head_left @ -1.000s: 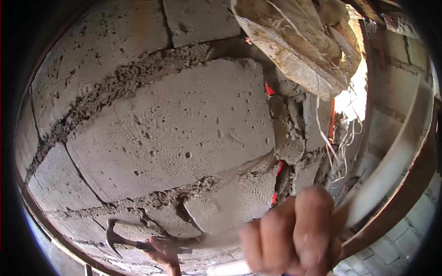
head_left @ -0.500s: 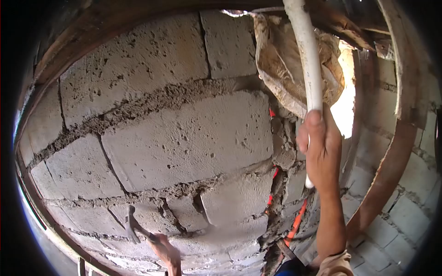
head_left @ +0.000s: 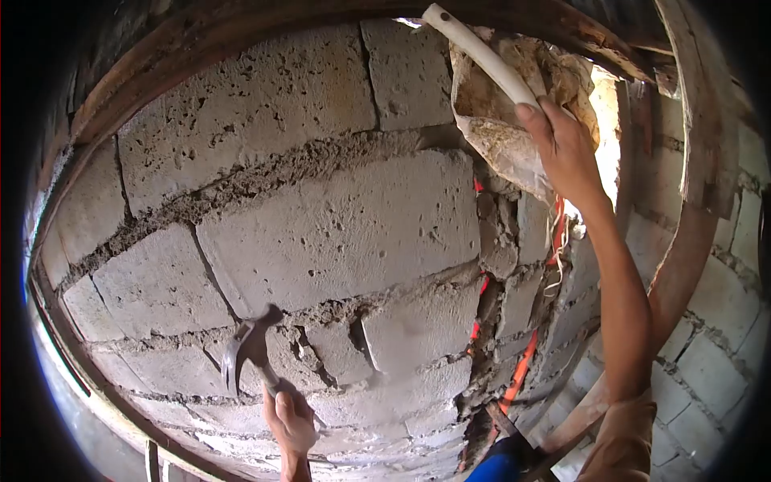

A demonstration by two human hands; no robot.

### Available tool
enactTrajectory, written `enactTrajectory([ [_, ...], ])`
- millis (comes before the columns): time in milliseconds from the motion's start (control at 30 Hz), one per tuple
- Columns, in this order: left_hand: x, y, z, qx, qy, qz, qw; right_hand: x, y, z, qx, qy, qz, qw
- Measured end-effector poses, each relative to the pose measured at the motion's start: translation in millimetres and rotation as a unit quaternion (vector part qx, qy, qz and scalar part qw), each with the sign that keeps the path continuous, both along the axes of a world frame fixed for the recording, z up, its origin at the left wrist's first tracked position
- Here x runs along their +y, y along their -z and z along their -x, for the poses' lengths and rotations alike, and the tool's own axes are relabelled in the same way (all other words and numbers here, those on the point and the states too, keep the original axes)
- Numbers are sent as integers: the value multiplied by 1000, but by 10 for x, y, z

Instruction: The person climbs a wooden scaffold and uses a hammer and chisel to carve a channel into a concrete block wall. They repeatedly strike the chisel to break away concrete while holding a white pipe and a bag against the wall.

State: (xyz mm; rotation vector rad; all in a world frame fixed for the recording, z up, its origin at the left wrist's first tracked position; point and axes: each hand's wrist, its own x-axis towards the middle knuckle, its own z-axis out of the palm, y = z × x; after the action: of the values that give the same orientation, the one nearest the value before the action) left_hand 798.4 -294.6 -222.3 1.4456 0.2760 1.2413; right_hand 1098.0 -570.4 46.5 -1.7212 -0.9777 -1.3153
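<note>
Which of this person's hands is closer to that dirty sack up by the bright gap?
The right hand. It grips a white rod, overlapping the sack in view; the left hand, holding a hammer, is well below and to the sack's left.

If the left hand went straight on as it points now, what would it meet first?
Likely the block wall, with the hammer in the left hand touching first; depth is unclear.
</note>
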Motion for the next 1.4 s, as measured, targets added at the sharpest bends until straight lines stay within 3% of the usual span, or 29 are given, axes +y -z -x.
enactTrajectory([
  [200, -189, -662, -244, -41, 0, -119, 992, 101, -128, -212, -50, 29, -30, 998],
  [267, -281, -888, -331, -42, -38, -172, 984, 54, -229, -188, -25, 41, 8, 999],
  [333, -434, -1118, -450, -99, 7, -163, 982, 33, -273, -196, -28, 43, 26, 998],
  [533, -515, -1645, -757, -150, -3, -273, 950, -42, -368, -156, -41, 51, 45, 997],
  [633, -622, -1947, -949, -191, -59, -333, 922, -91, -447, -5, -1, 66, 73, 995],
  [700, -617, -2232, -1138, -211, -221, -435, 847, -114, -507, -20, -25, 94, 93, 991],
  [800, -754, -2600, -1164, -139, -191, -454, 859, -145, -553, -62, -36, 84, 98, 991],
  [900, -829, -2678, -1080, -162, -200, -450, 855, -162, -588, -72, -124, 71, 74, 987],
  [1000, -859, -2586, -1151, -347, -23, -388, 853, -216, -639, 32, -60, 116, 99, 986],
  [1033, -917, -2619, -1213, -368, -58, -362, 855, -238, -638, 22, -78, 117, 91, 986],
  [1133, -901, -2764, -1387, -178, -239, -430, 852, -200, -650, -10, -108, 110, 88, 984],
  [1167, -821, -2861, -1317, 8, -194, -432, 881, -202, -676, -15, -103, 112, 88, 984],
  [1267, -1037, -2856, -1102, -3, -185, -370, 910, -215, -700, 35, -104, 127, 96, 982],
  [1400, -875, -2638, -1313, -356, -206, -453, 791, -209, -718, -39, -168, 137, 90, 972],
])
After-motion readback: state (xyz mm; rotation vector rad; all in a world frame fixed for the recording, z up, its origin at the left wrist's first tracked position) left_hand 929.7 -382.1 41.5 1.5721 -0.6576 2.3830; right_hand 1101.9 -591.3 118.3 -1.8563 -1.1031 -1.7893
